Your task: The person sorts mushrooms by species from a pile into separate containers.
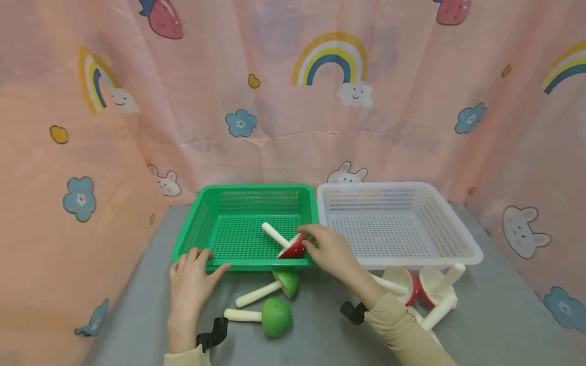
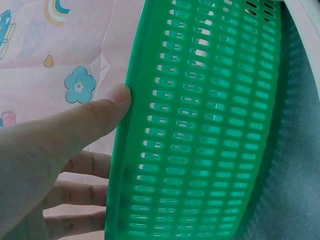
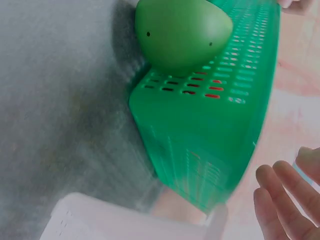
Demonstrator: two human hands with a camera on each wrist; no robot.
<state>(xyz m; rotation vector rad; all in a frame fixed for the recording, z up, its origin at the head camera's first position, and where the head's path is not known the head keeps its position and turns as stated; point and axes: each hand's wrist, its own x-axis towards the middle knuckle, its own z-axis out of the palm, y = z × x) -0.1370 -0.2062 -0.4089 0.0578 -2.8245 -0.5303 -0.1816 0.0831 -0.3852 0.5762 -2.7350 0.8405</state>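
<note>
Now the right hand point(image 1: 330, 250) is pinching the red mushroom point(image 1: 293, 247) inside the green basket point(image 1: 215, 203), at its 5 o'clock corner, while the left hand point(image 1: 192, 278) is resting flat on the rim at 7 o'clock, fingers straight

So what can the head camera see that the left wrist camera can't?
Only the head view shows the white basket, the red mushroom at the right hand inside the green one, and two green mushrooms on the grey table. Only the left wrist view shows, close up, the thumb pressing the basket's rim and the slotted wall. Both show the green basket and the left hand on its front edge.
</note>
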